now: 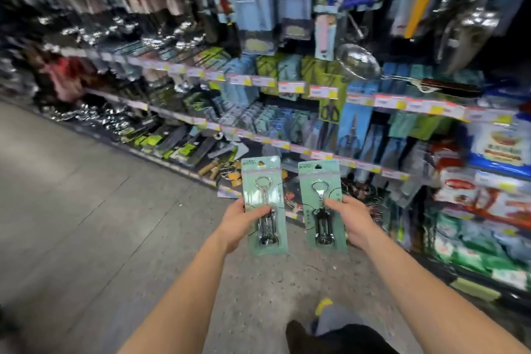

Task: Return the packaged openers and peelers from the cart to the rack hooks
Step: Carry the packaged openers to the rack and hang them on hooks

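Two packaged openers on pale green cards are held upright side by side in front of the rack. My left hand point(240, 221) grips the left packaged opener point(263, 181) at its left edge, thumb across the front. My right hand point(352, 220) grips the right packaged opener point(323, 181) at its right edge, thumb on the front. Each card shows a metal corkscrew-type opener under clear plastic and has a hang hole at the top. The rack point(290, 86) of hooks with hanging packaged kitchen tools fills the view beyond them, blurred. No cart is in view.
Price-tag rails point(321, 92) run along the rack in several rows. A metal strainer point(357, 62) hangs at upper right. Packaged goods point(485, 201) fill shelves at the right. Grey aisle floor point(86, 195) stretches to the left. My shoe point(323, 306) shows at the bottom.
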The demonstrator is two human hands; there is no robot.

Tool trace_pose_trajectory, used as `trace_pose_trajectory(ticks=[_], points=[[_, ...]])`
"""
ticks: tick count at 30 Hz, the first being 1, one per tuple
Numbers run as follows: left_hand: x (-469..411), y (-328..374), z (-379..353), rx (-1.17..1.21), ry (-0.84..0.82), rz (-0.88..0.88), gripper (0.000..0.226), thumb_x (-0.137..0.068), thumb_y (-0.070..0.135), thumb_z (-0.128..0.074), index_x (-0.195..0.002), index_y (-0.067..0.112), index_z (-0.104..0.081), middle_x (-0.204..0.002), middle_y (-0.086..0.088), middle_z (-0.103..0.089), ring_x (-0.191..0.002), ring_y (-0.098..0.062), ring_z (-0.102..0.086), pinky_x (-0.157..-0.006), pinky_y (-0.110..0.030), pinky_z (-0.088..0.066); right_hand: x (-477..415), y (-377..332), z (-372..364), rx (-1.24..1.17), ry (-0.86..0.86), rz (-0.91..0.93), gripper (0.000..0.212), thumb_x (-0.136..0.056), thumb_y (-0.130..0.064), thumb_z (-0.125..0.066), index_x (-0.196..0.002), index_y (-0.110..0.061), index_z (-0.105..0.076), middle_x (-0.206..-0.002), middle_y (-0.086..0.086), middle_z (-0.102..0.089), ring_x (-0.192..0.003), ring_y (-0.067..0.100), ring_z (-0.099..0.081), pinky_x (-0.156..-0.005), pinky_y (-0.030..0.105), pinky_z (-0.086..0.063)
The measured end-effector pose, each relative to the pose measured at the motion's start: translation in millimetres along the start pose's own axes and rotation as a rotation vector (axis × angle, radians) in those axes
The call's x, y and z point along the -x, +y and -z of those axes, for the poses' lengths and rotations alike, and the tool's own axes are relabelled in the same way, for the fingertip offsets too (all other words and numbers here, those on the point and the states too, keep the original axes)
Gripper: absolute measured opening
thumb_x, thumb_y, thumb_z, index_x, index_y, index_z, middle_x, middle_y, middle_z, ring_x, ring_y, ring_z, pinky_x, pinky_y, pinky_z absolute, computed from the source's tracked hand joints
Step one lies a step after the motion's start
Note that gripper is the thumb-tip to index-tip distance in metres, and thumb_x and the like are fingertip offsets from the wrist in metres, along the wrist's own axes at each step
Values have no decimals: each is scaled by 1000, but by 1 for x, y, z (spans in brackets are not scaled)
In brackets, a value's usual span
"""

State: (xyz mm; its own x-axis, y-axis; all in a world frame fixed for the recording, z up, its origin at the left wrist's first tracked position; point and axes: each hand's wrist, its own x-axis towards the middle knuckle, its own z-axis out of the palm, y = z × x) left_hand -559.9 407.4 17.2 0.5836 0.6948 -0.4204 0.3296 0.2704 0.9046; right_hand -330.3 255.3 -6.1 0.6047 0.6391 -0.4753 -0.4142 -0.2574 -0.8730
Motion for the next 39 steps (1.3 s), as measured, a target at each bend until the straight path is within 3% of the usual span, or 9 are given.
trace_pose_trajectory(ticks=[3, 8, 16, 20, 23, 27, 30, 37, 39], points=[[1, -1, 34, 32, 42, -10, 38, -89, 16, -82, -125, 18, -70, -115, 1, -80, -108, -19, -76, -92, -35, -60, -19, 5, -34, 40, -20, -27, 20, -87, -2, -73, -107, 0, -74, -107, 17, -77, -108, 38, -70, -103, 52, -52], [-21, 2, 92, 45, 88, 7, 28, -90, 12, -80, -116, 18, -72, -105, 4, -81, -91, -9, -78, -69, -18, -59, -54, 8, -101, 93, -69, -74, 19, -88, -4, -73, -107, -3, -74, -106, 13, -78, -106, 33, -71, -104, 52, -51], [-111, 22, 175, -26, 18, 57, 29, -87, 11, -83, -113, 19, -72, -114, -1, -80, -106, -20, -76, -94, -35, -60, -127, -12, -193, 110, -18, -123, 24, -90, -13, -75, -112, -6, -72, -110, 12, -77, -100, 29, -72, -92, 45, -57], [-147, 30, 210, -45, -27, 41, 29, -88, 9, -82, -115, 17, -72, -114, -1, -80, -109, -23, -76, -100, -40, -58, -147, -25, -231, 76, 18, -141, 4, -94, -13, -70, -97, -15, -67, -99, 6, -74, -91, 23, -70, -74, 36, -55], [-169, 39, 229, -64, -64, 36, 27, -91, 6, -78, -113, 22, -72, -112, 5, -81, -102, -13, -77, -90, -28, -60, -164, -29, -250, 51, 37, -173, 16, -94, -9, -68, -110, -5, -69, -110, 16, -75, -102, 34, -72, -91, 53, -57], [-201, 41, 252, -87, -122, 35, 31, -92, 4, -76, -121, 13, -70, -114, 2, -80, -96, -6, -77, -77, -15, -58, -179, -23, -270, 38, 115, -203, 21, -94, -7, -67, -115, -2, -68, -111, 15, -75, -102, 29, -70, -95, 51, -55], [-227, 41, 266, -134, -196, 34, 26, -93, 3, -75, -114, 18, -71, -111, 2, -80, -96, -5, -77, -76, -14, -57, -186, -17, -286, 19, 193, -181, 33, -94, -11, -69, -124, -1, -64, -123, 7, -69, -116, 23, -61, -114, 46, -40], [-294, 39, 293, -246, -370, 91, 35, -90, 14, -81, -123, 13, -71, -116, -1, -80, -110, -21, -76, -97, -37, -60, -189, -9, -326, -31, 420, -159, 47, -94, -9, -70, -135, 7, -55, -138, 16, -56, -130, 32, -51, -113, 41, -35], [-309, 41, 291, -287, -393, 95, 34, -88, 16, -83, -120, 16, -72, -114, 1, -80, -109, -19, -76, -97, -38, -61, -193, -7, -330, -50, 447, -184, 43, -94, -7, -69, -134, 7, -57, -131, 14, -60, -128, 29, -53, -111, 39, -37]])
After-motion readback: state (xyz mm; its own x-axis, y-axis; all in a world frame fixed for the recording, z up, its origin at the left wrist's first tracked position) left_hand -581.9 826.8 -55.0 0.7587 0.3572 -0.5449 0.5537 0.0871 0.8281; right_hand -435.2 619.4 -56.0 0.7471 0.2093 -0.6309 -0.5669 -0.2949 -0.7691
